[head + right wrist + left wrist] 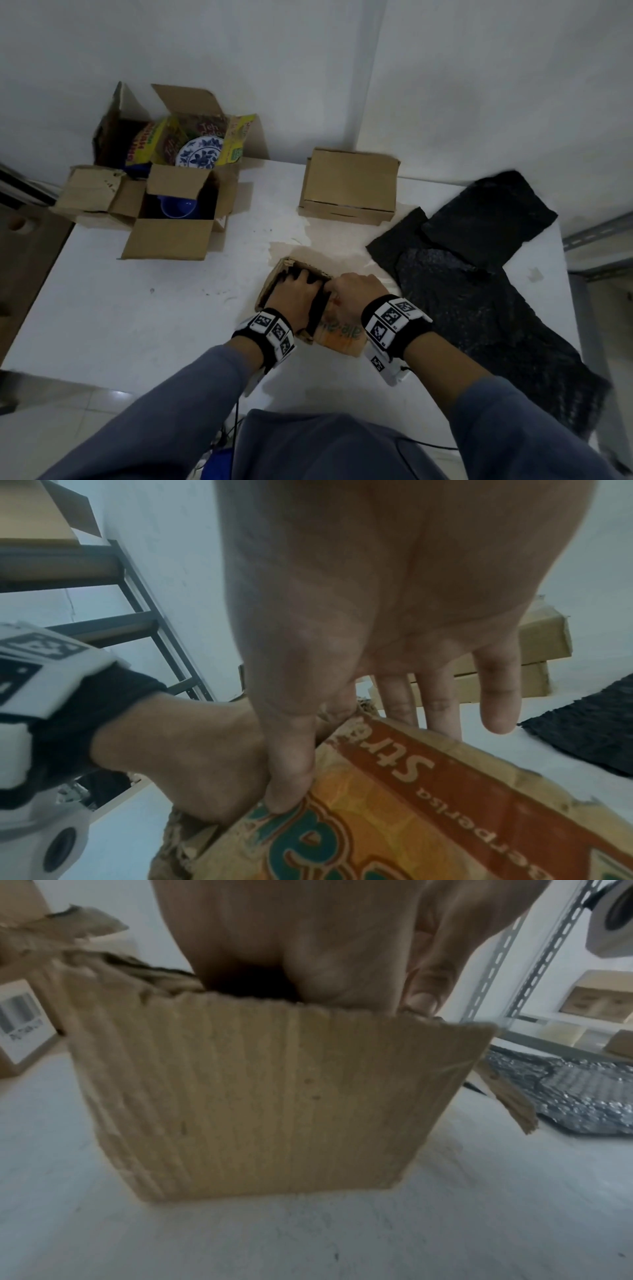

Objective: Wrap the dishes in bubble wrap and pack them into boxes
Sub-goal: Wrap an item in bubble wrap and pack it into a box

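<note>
While your left hand [297, 290] reaches down into the small box [274, 1096], fingers spread and pressing the black wrapped bundle [317, 301] beneath them, your right hand [354, 287] pinches the printed flap [428, 804], thumb on the near face, fingers straight behind it.

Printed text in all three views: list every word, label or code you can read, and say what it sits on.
"Teh": red and yellow carton flap in the far open box; the line below is unreadable.
"Stra...": orange printed side of the small box under both hands, upside down and cut off at the edge.
"...erisa": same side, only partly legible.
Barcode label on a box at left: blurred.
Wristband markers: square codes, no words.
</note>
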{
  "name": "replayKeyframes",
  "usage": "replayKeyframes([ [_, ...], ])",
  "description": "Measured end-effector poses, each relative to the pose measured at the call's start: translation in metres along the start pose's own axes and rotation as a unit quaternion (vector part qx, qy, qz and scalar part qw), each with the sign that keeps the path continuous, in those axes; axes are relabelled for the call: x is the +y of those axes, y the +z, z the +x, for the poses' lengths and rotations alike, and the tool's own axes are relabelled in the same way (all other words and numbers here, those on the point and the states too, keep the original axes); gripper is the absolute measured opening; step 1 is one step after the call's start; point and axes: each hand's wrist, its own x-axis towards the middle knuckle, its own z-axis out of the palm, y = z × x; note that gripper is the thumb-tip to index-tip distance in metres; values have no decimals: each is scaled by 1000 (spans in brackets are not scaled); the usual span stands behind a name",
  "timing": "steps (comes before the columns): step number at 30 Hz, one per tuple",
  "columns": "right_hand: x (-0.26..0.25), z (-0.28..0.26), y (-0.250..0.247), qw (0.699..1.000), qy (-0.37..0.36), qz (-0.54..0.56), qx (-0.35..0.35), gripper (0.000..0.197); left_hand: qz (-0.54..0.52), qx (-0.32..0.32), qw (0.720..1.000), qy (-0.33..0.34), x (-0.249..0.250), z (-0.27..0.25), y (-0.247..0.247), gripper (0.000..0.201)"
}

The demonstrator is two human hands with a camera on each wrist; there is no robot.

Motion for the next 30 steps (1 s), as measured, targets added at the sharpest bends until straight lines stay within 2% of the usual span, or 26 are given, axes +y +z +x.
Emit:
replayKeyframes([
  [4,0,1,1,1000,2,3,-11,37,55,2,998,-31,8,3,7,58],
  [9,-1,0,-1,1000,5,-3,-23,35,52,-3,997,-55,13,4,9,58],
  [13,-2,0,-3,1000,6,-4,-16,29,6,-4,1000,-16,4,-2,2,69],
  [15,-3,0,-2,1000,10,-2,-15,29,-38,21,999,4,-3,-6,0,65],
  [18,-3,-1,0,1000,12,-2,-13,30,-43,51,998,15,-7,-13,2,61],
  [24,-4,-4,-2,1000,10,-12,-4,25,2,45,997,-56,12,-10,9,53],
  [26,-3,-8,0,999,2,-43,27,31,-36,43,997,-54,11,-10,10,58],
  [28,-1,-16,4,995,-3,-59,86,38,-115,59,991,-30,3,-15,1,58],
  [30,-5,-25,10,987,-13,-53,149,37,-152,129,980,-13,-10,-24,-14,46],
])
